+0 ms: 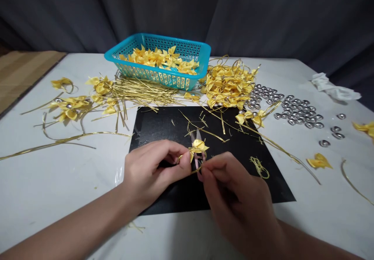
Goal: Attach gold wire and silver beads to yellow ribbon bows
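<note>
Between thumb and forefinger, my left hand [159, 162] pinches a yellow ribbon flower [198, 145] with gold cord looped at its base. My right hand [238, 186] is closed in a pinch on the gold cord [197, 169] of the same flower, just right of the left fingertips. Beneath the flower, a pair of small scissors [200, 166] with pink handles lies on the black mat [163, 123], partly hidden by the flower and fingers. Cord scraps [204, 129] are scattered on the mat, and a small bundle of thin yellow cord [259, 167] lies at its right.
A turquoise basket [157, 73] with yellow ribbon flowers stands at the back. Cut gold cords [143, 90] lie before it, with a flower pile [230, 83] to their right. Silver bead-like pieces [300, 110] and a crumpled white cloth [336, 86] are at right. More flowers [71, 106] lie left.
</note>
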### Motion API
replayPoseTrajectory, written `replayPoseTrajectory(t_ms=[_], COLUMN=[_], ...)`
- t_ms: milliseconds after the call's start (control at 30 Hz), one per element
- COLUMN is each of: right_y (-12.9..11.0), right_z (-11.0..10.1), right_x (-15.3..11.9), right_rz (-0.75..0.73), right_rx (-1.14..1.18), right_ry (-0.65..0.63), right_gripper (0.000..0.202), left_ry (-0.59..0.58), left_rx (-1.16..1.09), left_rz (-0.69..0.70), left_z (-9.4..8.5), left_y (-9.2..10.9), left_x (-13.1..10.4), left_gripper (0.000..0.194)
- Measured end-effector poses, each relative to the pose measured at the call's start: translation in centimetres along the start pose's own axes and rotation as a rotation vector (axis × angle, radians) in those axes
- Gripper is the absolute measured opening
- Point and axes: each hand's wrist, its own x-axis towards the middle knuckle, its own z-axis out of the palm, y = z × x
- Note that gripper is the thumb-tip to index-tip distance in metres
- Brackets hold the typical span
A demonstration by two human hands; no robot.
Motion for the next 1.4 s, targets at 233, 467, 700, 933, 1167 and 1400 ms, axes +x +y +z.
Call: replayPoseTrajectory(t_ms=[233,467,700,933,1167,1400], right_y=[-0.2,-0.6,-0.1,0.0,0.0,-0.1], right_z=[1.0,1.5,1.6,1.5,1.6,1.8], right_x=[-0.9,-1.4,-1.2,-1.1,-1.1,-1.0], right_rz=[0.006,0.097,0.059,0.031,0.04,0.046], right_rx=[0.078,0.166,0.202,0.237,0.281,0.352], right_ry=[0.022,0.001,-0.013,-0.027,-0.042,-0.013], right_gripper=[0.016,0.013,0.015,0.017,0.017,0.017], left_ry=[-0.007,-0.042,-0.094,-0.109,-0.143,-0.177], left_rx=[0.048,-0.036,-0.057,-0.042,0.015,0.021], left_rz=[0.09,0.159,0.166,0.181,0.236,0.278], left_z=[-0.4,-0.7,-0.8,-1.0,-1.1,-1.3], left_y=[0.6,0.9,0.8,0.8,0.7,0.8], left_x=[-0.3,-0.2,-0.2,-0.2,0.0,-0.1], left_gripper=[0.012,0.019,0.016,0.016,0.014,0.008])
